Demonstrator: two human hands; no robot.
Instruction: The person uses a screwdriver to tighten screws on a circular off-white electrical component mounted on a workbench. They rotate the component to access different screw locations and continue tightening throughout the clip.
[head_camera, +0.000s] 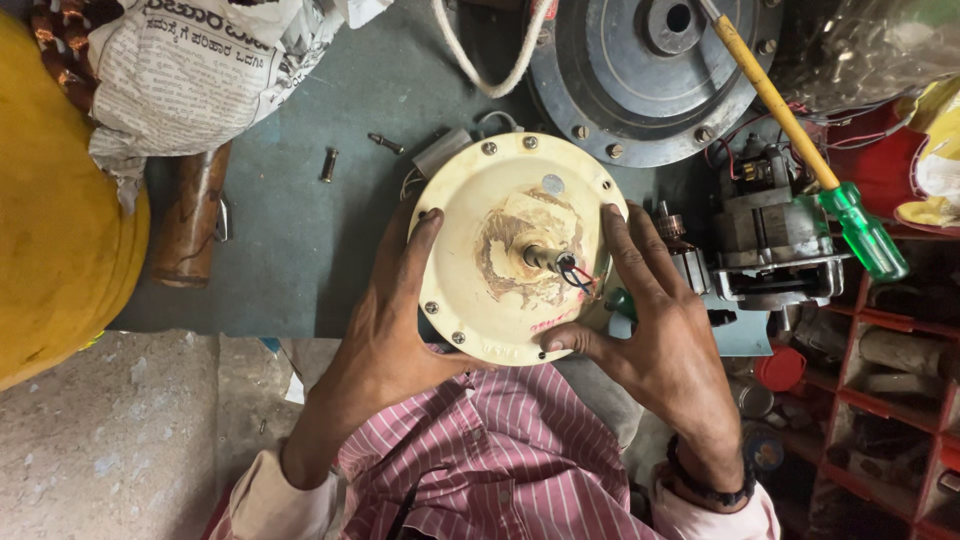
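Workshop: cluttered repair corner seen from above, with a dark green counter (300, 220) and rough concrete floor at lower left.
Far left: yellow bulk (50, 200) at the edge, a newspaper bundle (190, 70) above it, and a brown cylinder (190, 215) lying on the counter just below the bundle.
Loose parts: two small bolts (330, 163) on the counter, well apart from the hands.
Motor housing (515, 245): round cream metal cover, ringed with screws, a short shaft (540, 258) at its middle with red and black wires beside it; it sits on the counter's near edge, just above the person's striped shirt (500, 460).
Handling: likely heavy and stiff, being cast metal over windings; the painted face looks smooth and could slip, so the rim is the place to hold, not the shaft or wires, which look easily damaged.
Left hand (390, 320): open, fingers spread, palm under the housing's left rim, thumb lying across the face.
Right hand (650, 320): open and spread, fingertips on the right rim, thumb tip pressed at the lower edge; neither hand closes round anything.
Behind: grey metal disc (650, 90) touching the housing's top edge.
Right: small motor (770, 240), a screwdriver (800, 140) with a yellow shaft and green handle leaning over it, red shelves (880, 400) of parts.
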